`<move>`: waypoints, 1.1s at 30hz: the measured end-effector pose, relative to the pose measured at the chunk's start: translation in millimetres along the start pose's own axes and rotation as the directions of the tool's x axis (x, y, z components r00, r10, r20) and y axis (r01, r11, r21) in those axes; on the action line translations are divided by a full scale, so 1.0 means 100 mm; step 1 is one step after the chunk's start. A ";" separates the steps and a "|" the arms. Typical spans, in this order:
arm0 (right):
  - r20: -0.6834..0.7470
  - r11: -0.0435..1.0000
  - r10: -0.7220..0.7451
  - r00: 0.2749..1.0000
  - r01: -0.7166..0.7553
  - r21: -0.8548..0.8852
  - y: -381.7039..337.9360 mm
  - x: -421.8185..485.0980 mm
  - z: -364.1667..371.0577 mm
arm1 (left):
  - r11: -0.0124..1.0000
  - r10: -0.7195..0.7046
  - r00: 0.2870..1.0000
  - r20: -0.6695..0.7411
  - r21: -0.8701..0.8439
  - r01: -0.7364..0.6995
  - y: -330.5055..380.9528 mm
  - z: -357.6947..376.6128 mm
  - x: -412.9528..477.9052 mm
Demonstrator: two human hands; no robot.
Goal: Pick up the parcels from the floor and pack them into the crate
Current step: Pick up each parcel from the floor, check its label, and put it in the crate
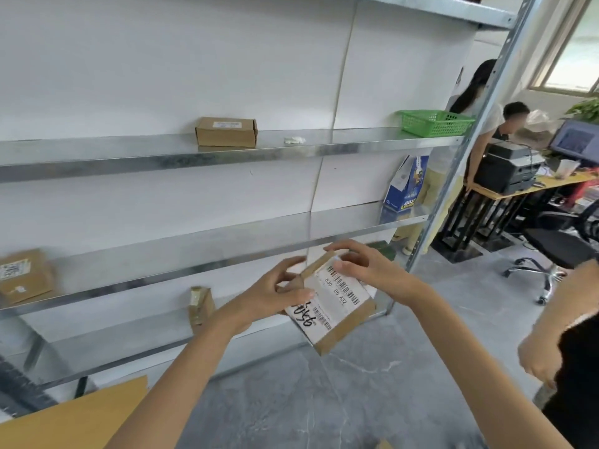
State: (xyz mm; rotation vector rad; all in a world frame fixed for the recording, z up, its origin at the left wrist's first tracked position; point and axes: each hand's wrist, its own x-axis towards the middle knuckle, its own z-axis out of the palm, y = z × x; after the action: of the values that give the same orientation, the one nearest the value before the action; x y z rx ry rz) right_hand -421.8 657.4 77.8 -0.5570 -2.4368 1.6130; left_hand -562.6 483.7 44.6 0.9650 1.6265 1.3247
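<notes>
- Parcel (337, 306) in mid-air betw. both grips, label up. L hand (275, 294) pinches left edge; R hand (366, 270) curled over far end.
- Crate not in view; carry dir. unknown.

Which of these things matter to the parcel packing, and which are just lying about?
In the job: flat brown cardboard parcel with white barcode label, gripped by the left hand and right hand.
Lying about: green plastic mesh basket; blue and white printed carton; black printer; black office chair.
</notes>
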 end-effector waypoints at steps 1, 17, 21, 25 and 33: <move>-0.010 0.999 0.004 1.000 -0.004 -0.040 -0.05 0.04 0.03 | 1.000 -0.001 1.000 0.004 -0.010 0.001 -0.03 0.02 -0.01; -0.094 0.929 -0.087 0.992 0.115 0.352 0.24 0.12 0.79 | 0.976 -0.082 0.919 -0.384 -0.219 -0.004 -0.33 -0.23 -0.36; -0.024 0.905 -0.093 0.995 0.094 0.414 0.27 0.15 0.91 | 0.986 -0.055 0.873 -0.485 -0.165 -0.030 -0.35 -0.34 -0.53; 0.136 0.919 -0.152 0.979 0.090 0.383 0.28 0.12 0.95 | 0.989 -0.062 0.807 -0.587 -0.145 -0.029 -0.40 -0.30 -0.75; 0.524 0.942 -0.230 0.820 0.052 0.332 0.29 -0.08 0.97 | 0.983 -0.127 0.648 -0.751 -0.183 -0.020 -0.40 0.07 -1.37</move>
State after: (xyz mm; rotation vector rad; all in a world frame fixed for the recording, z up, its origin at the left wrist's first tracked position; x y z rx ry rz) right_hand -441.3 581.9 12.9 0.1837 -2.4137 2.2743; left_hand -506.8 354.8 21.1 0.2053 2.0651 1.9555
